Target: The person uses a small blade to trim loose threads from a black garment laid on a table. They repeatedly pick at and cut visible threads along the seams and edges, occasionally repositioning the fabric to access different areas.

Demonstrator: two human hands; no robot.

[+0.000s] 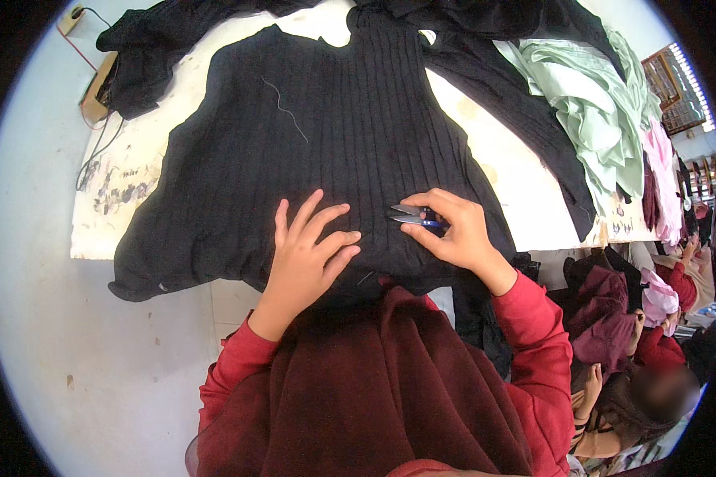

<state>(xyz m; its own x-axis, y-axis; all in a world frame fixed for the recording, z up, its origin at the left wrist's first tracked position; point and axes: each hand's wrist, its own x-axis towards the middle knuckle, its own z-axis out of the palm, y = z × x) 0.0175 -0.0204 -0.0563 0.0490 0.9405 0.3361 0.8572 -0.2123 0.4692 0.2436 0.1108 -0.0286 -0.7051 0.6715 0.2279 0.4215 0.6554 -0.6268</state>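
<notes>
A black garment piece with pleated lines (350,135) is spread over the table and hangs past its near edge. My left hand (309,246) rests on it with the fingers spread, holding nothing. In my right hand (461,230) is a pair of small thread snips (412,216) with blue on the handle. Their blades point left, a little apart, just above the cloth. A loose pale thread (282,111) lies on the upper left of the garment.
The pale, stained table (505,159) has more black cloth (485,16) along its far side. Light green fabric (581,87) is heaped at the right, beside pink cloth (658,159). Wires (95,155) hang at the left edge. Other people (636,397) sit at the right.
</notes>
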